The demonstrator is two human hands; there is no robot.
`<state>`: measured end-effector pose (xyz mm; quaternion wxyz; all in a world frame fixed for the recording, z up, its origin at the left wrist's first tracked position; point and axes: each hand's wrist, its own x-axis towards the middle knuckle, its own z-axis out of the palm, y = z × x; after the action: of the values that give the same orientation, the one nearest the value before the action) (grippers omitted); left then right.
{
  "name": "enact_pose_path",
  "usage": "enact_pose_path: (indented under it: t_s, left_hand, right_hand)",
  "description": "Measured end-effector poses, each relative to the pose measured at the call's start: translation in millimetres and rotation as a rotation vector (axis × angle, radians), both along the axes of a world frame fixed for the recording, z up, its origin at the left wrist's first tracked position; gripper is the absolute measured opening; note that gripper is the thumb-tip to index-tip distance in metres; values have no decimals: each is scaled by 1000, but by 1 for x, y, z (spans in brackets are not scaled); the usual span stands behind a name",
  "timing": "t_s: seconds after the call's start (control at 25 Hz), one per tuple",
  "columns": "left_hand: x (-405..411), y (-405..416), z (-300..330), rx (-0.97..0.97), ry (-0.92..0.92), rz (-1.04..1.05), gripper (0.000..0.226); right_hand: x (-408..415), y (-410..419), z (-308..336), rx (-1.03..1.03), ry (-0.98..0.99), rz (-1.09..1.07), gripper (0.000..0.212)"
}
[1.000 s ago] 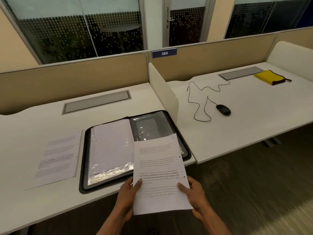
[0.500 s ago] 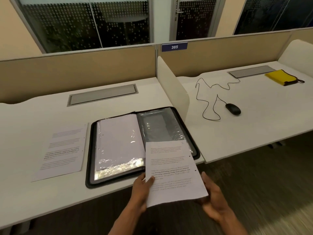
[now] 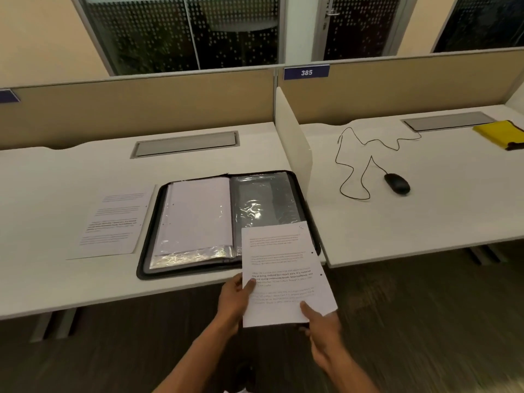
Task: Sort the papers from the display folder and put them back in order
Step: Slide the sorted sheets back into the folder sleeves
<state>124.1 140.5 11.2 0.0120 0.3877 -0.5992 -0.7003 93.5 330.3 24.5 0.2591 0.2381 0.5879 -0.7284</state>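
Open black display folder [image 3: 226, 222] between two printed sheets [image 3: 283, 273] [image 3: 113, 222].

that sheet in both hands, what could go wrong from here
1. The held sheet hangs past the desk edge, pinched only by the left hand and right hand near its lower edge; it could sag, crease or slip to the floor.
2. The loose page lies apart from the display folder, so the order could get muddled.

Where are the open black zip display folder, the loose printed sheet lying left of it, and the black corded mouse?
Display folder [image 3: 146, 245], head view, left rim.
Loose sheet [image 3: 113, 222], head view, middle.
Mouse [image 3: 397, 183], head view, top.
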Motion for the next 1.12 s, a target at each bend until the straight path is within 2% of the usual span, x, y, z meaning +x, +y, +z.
enact_pose_path:
  t_s: [0.04, 0.16, 0.24, 0.36, 0.52, 0.68, 0.8, 0.92, 0.96, 1.04, 1.08, 1.12]
  left_hand:
    - [-2, -1, 0, -69, 8, -5, 22]
    - [-19, -12, 2, -438, -45, -39, 22]
    - [-32, -21, 5, -685, -43, -62, 30]
    - [-61, -36, 14, -948, -26, -213, 36]
    - [-93, -51, 14, -1108, -43, -514, 29]
    - [-111, -59, 8, -1246, -29, -699, 17]
    - [-114, -66, 3, -1383, 5, -767, 14]
    - [-114, -69, -4, -1520, 26, -894, 23]
    - [-113, -69, -4, -1540, 37, -907, 23]
    - [-111, -68, -7, -1538, 53, -888, 21]
    - [-109, -68, -9, -1515, 59, -866, 20]
    - [-109, -69, -11, -1487, 69, -854, 20]
  right_hand:
    - [-3, 6, 1, -33, 3, 3, 42]
    - [-7, 25, 4, -94, 48, -7, 46]
    - [-6, 38, 11, -113, 51, -14, 44]
    - [-2, 55, 14, -91, 46, -45, 43]
    - [9, 66, 19, -62, 38, -87, 50]
    - [19, 70, 18, -17, 31, -126, 47]
    - [21, 80, 18, -4, 3, -145, 50]
    - [26, 84, 20, -28, 15, -127, 50]
    - [28, 84, 20, -36, 24, -125, 55]
    - [28, 82, 18, -44, 49, -129, 83]
    - [28, 81, 19, -39, 50, -139, 86]
    - [28, 81, 20, -47, 48, -142, 78]
